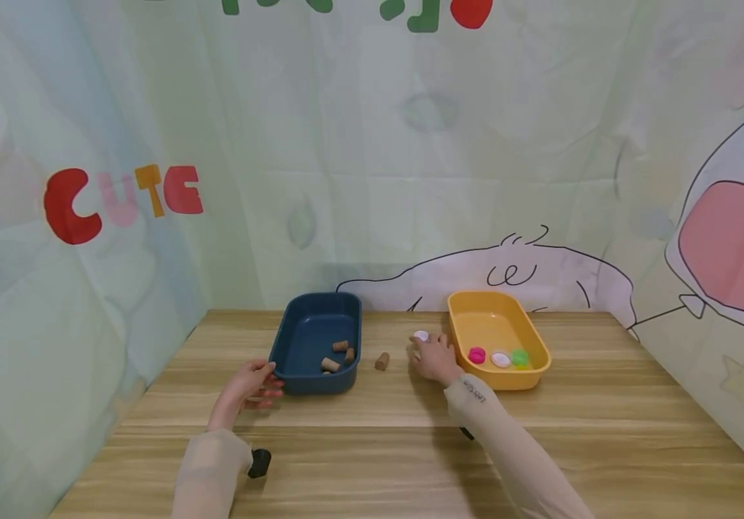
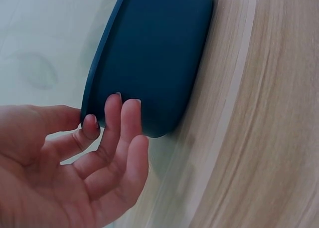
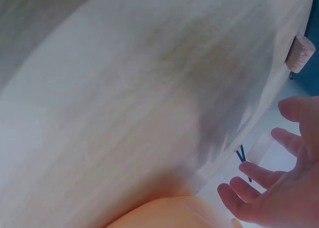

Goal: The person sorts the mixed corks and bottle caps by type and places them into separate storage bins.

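Observation:
My left hand (image 1: pixel 249 386) pinches the near-left rim of a blue plastic tub (image 1: pixel 281 364) between thumb and index finger. In the left wrist view the other fingers (image 2: pixel 130 120) lie loosely bent by the tub's outer wall. Several corks (image 1: pixel 341 346) are inside it. My right hand (image 1: pixel 435 359) reaches over the table beside the yellow tub (image 1: pixel 502 379), fingers parted and slightly bent. Just past its fingertips is a white bottle cap (image 1: pixel 420 336); whether they touch is unclear. One loose cork (image 1: pixel 381 361) rests between the tubs.
Inside the yellow tub are a pink cap (image 1: pixel 477 355), a white cap (image 1: pixel 500 359) and a green cap (image 1: pixel 520 357). The wooden table (image 1: pixel 359 461) meets a printed cloth backdrop (image 1: pixel 372 216) behind and at both sides.

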The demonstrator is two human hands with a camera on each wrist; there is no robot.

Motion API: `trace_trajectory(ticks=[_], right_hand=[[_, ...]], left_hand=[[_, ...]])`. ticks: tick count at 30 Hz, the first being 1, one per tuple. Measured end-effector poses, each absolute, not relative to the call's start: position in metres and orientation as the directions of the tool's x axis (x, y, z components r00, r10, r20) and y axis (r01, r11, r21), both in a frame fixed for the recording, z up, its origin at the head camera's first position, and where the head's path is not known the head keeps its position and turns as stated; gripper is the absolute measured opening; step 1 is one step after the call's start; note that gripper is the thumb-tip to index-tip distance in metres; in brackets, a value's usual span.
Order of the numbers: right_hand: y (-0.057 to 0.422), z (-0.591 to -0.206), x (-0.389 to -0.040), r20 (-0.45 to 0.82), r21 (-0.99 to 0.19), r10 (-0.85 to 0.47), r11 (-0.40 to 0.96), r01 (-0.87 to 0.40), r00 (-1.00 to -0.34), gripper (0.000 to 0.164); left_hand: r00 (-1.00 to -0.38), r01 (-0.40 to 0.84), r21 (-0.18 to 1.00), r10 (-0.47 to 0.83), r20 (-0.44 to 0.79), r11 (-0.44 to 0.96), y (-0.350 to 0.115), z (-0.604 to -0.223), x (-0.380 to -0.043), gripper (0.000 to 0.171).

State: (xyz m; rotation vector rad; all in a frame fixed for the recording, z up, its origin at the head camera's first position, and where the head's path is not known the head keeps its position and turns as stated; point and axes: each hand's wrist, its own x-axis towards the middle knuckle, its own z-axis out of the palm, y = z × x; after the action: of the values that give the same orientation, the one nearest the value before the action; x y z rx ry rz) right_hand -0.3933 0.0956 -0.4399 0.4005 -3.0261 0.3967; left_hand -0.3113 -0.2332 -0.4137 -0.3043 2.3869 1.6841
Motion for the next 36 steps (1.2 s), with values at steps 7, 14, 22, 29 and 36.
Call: trace_trajectory(ticks=[7,14,22,29,36], right_hand=[[0.097,-0.452,-0.403,0.179,-0.222,-0.261,0.929,-0.297,-0.949,0.036],[0.096,-0.439,-0.394,0.212,-0.238,-0.272,0.917,-0.320,-0.939,0.037],[0.094,-0.431,-0.389,0.260,-0.181,-0.307,0.916,-0.358,-0.915,0.036],[0.095,-0.426,-0.386,0.301,-0.165,-0.303,0.917,-0.363,-0.904,0.033],[0.099,-0.423,-0.386,0.380,-0.144,-0.308,0.912,-0.385,-0.872,0.029]], left_hand=[[-0.957,-0.287,0.900,-0.054,-0.286,0.328,-0.233,-0.415,-0.311,0.023],[-0.956,-0.289,0.899,-0.056,-0.287,0.329,-0.233,-0.416,-0.311,0.023],[-0.956,-0.289,0.901,-0.056,-0.287,0.324,-0.232,-0.415,-0.311,0.025],[-0.957,-0.287,0.900,-0.050,-0.287,0.328,-0.232,-0.414,-0.311,0.024],[-0.957,-0.285,0.901,-0.051,-0.284,0.327,-0.233,-0.413,-0.311,0.025]])
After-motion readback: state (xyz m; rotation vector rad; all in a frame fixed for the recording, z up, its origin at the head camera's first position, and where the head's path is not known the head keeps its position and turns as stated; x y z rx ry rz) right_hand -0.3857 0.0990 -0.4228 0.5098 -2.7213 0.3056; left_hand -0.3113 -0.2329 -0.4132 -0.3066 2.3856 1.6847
